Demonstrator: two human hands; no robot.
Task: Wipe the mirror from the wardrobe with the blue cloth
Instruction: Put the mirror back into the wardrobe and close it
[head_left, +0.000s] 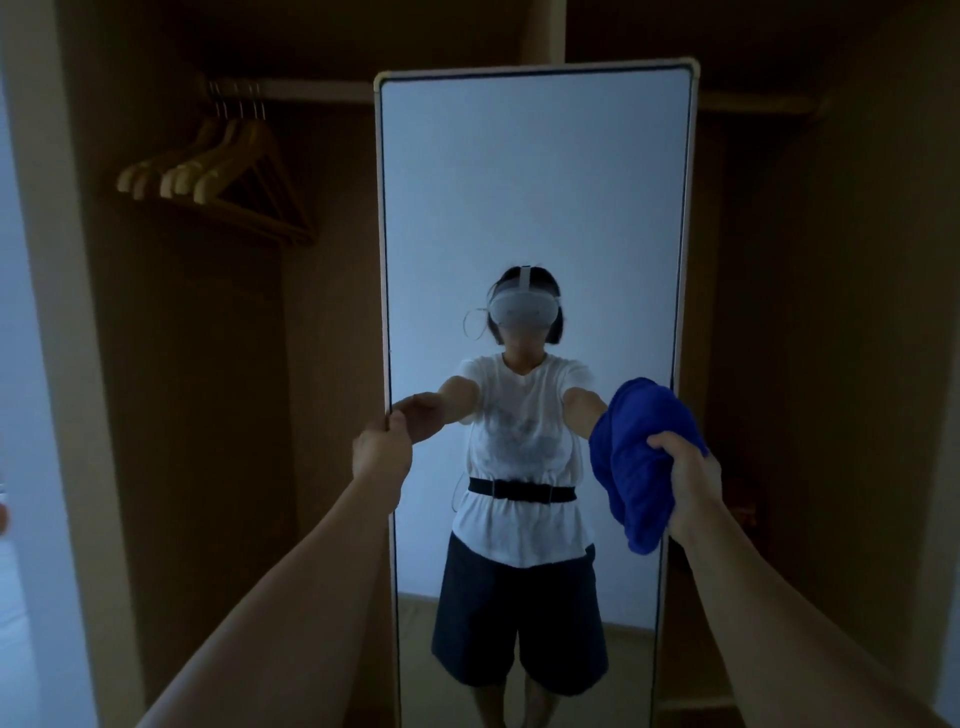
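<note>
Left hand (382, 449) is gripping the mirror (535, 208) by its left edge; right hand (691, 486) fingers (662, 441) are clutching the bunched cloth (631, 457) at the right edge.

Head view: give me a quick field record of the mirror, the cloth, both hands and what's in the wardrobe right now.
mirror: tall white-framed standing mirror, upright in front of the open brown wooden wardrobe
left hand: grip pinching the mirror's left frame edge
right hand: grip closed round the bunched blue cloth
cloth position: at the mirror's right edge; contact with the glass cannot be told
wardrobe contents: pale wooden hangers on the rail, upper left
</note>
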